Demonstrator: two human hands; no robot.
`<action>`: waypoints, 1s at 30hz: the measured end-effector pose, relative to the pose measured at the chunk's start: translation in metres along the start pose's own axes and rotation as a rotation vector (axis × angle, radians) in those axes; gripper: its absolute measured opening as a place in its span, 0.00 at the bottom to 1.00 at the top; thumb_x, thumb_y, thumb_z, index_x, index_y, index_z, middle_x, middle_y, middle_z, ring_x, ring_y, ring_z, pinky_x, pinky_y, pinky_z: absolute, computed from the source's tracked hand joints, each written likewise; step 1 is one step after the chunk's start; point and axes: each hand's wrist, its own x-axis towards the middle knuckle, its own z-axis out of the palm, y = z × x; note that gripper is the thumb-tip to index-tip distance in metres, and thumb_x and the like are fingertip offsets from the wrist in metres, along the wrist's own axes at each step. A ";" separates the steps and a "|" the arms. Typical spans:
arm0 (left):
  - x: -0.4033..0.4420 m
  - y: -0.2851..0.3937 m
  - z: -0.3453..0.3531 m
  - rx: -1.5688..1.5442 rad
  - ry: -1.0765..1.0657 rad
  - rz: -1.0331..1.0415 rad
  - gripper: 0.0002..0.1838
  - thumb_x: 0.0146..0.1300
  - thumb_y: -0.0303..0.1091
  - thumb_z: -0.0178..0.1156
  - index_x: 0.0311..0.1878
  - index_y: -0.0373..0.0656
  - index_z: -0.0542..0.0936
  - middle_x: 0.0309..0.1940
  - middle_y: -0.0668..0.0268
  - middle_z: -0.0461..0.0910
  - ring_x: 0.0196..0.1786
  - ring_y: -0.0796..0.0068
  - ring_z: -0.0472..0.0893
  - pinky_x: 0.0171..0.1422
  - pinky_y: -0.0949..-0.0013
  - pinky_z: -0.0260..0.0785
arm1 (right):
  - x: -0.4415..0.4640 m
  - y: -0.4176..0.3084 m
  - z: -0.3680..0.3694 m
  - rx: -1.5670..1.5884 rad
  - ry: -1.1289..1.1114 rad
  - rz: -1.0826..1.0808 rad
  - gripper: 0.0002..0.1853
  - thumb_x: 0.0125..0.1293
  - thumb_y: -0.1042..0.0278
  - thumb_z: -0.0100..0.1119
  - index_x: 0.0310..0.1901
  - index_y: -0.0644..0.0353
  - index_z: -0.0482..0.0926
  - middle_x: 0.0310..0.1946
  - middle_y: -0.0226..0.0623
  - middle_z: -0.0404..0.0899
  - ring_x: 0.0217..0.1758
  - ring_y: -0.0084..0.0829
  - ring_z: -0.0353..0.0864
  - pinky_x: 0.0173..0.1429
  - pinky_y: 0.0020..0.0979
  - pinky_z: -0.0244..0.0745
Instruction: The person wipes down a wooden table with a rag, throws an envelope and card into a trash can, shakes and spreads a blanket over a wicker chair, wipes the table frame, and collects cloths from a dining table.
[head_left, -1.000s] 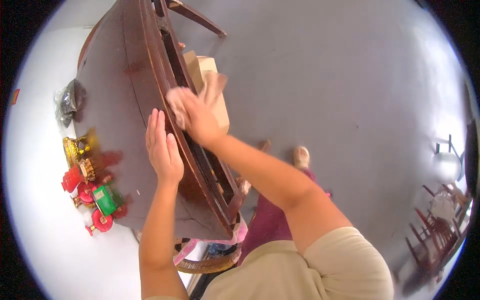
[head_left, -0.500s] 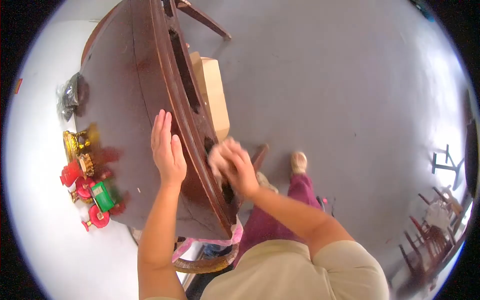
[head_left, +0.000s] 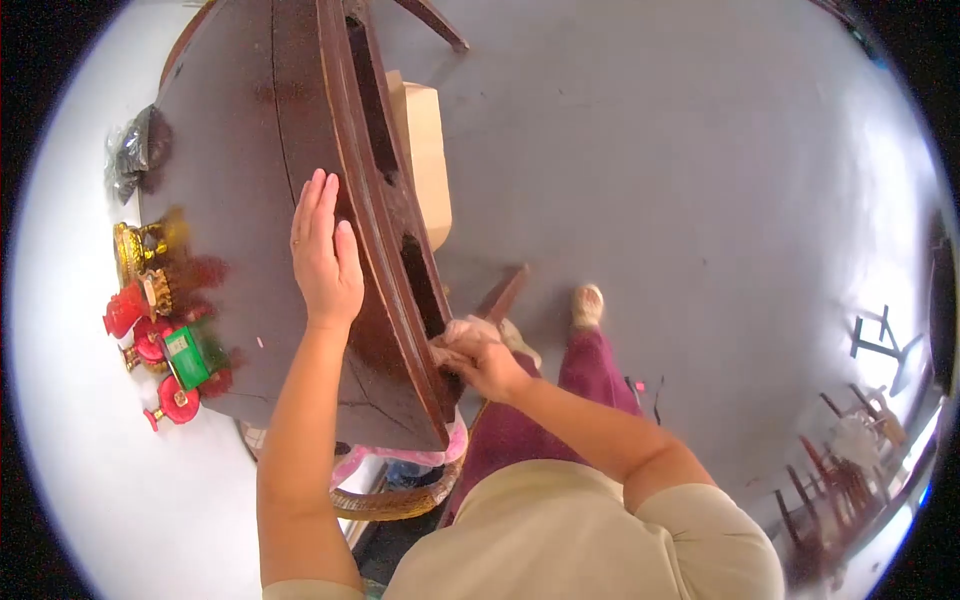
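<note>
My left hand (head_left: 328,262) lies with its fingers straight on the dark brown tabletop (head_left: 230,120), close to the table's raised edge. Lower down, on the outer side of the same table, my right hand (head_left: 490,362) is closed round what looks like a crumpled pale pink cloth (head_left: 466,330). It presses near the end of a dark rectangular opening (head_left: 424,285) in the table's side. The fingertips of this hand are partly hidden. A long crack runs along the tabletop.
Red and gold ornaments (head_left: 178,400), a green box (head_left: 187,357) and a dark plastic bag (head_left: 140,150) stand at the table's far side. A cardboard box (head_left: 428,165) sits beside the table. A rounded chair arm (head_left: 400,502) is near my body; stacked furniture (head_left: 835,490) lies right.
My right hand has moved down along the table's side, nearer my body. My left hand stays flat on the tabletop, while the view has shifted slightly.
</note>
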 end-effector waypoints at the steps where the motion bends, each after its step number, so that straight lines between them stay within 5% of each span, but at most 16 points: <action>1: 0.000 -0.001 0.000 0.011 -0.010 -0.004 0.22 0.63 0.29 0.42 0.60 0.38 0.67 0.62 0.55 0.64 0.66 0.56 0.61 0.69 0.59 0.49 | 0.000 -0.021 -0.012 0.003 -0.026 0.119 0.13 0.59 0.68 0.58 0.46 0.56 0.78 0.39 0.46 0.77 0.47 0.47 0.73 0.52 0.37 0.70; 8: 0.001 0.001 0.000 -0.003 -0.022 -0.011 0.21 0.63 0.30 0.42 0.60 0.37 0.67 0.62 0.55 0.64 0.65 0.55 0.62 0.69 0.59 0.50 | -0.051 -0.016 0.024 0.340 0.196 0.054 0.14 0.64 0.72 0.49 0.51 0.60 0.72 0.41 0.41 0.69 0.43 0.35 0.71 0.50 0.35 0.71; 10: 0.002 0.002 0.001 -0.013 -0.019 -0.006 0.21 0.63 0.29 0.42 0.60 0.37 0.67 0.62 0.54 0.64 0.65 0.55 0.62 0.69 0.59 0.50 | -0.029 -0.015 0.015 0.825 0.286 0.050 0.14 0.60 0.78 0.47 0.48 0.61 0.72 0.38 0.38 0.70 0.44 0.35 0.71 0.51 0.34 0.69; 14: 0.000 0.003 0.001 -0.015 -0.010 0.002 0.21 0.63 0.29 0.42 0.60 0.37 0.67 0.62 0.54 0.64 0.65 0.56 0.62 0.69 0.59 0.51 | -0.010 0.081 0.029 0.792 0.421 0.383 0.11 0.60 0.78 0.44 0.43 0.61 0.73 0.43 0.38 0.72 0.46 0.33 0.72 0.52 0.31 0.67; 17: -0.003 0.000 0.000 -0.010 -0.008 0.021 0.21 0.63 0.29 0.42 0.59 0.37 0.67 0.62 0.54 0.65 0.65 0.56 0.63 0.69 0.59 0.51 | -0.040 0.091 0.066 1.079 0.528 0.374 0.11 0.57 0.81 0.43 0.39 0.62 0.75 0.44 0.38 0.74 0.47 0.35 0.73 0.51 0.31 0.67; 22: -0.003 0.002 0.001 -0.034 0.016 -0.005 0.21 0.63 0.29 0.43 0.60 0.39 0.67 0.61 0.55 0.65 0.65 0.57 0.63 0.68 0.60 0.52 | -0.065 -0.049 0.032 0.498 0.289 0.157 0.15 0.57 0.85 0.43 0.44 0.62 0.74 0.45 0.37 0.72 0.49 0.37 0.72 0.52 0.34 0.69; 24: -0.003 0.001 0.003 -0.009 0.035 0.019 0.21 0.63 0.29 0.43 0.60 0.39 0.67 0.61 0.55 0.65 0.65 0.57 0.63 0.68 0.59 0.52 | -0.059 -0.021 0.040 0.244 0.334 0.022 0.14 0.59 0.83 0.43 0.46 0.61 0.72 0.45 0.37 0.71 0.49 0.34 0.72 0.53 0.33 0.69; 27: -0.007 -0.004 0.005 0.013 0.063 0.017 0.21 0.63 0.30 0.42 0.60 0.40 0.68 0.61 0.56 0.65 0.65 0.56 0.63 0.68 0.59 0.52 | -0.033 -0.005 0.039 0.836 0.316 0.404 0.15 0.64 0.79 0.42 0.52 0.60 0.68 0.49 0.38 0.70 0.51 0.31 0.72 0.56 0.33 0.68; 28: -0.008 -0.003 0.006 0.011 0.072 0.017 0.21 0.64 0.30 0.42 0.60 0.40 0.68 0.61 0.56 0.65 0.65 0.56 0.63 0.68 0.59 0.52 | -0.028 0.011 0.041 0.691 0.302 0.477 0.18 0.67 0.79 0.38 0.57 0.58 0.66 0.49 0.36 0.71 0.52 0.27 0.71 0.56 0.30 0.68; 30: -0.010 -0.006 0.008 0.012 0.086 0.028 0.20 0.65 0.30 0.41 0.60 0.40 0.68 0.62 0.57 0.65 0.65 0.57 0.62 0.68 0.59 0.53 | -0.021 0.046 0.044 0.367 0.350 0.324 0.10 0.67 0.74 0.41 0.49 0.59 0.68 0.42 0.34 0.72 0.47 0.27 0.72 0.53 0.31 0.69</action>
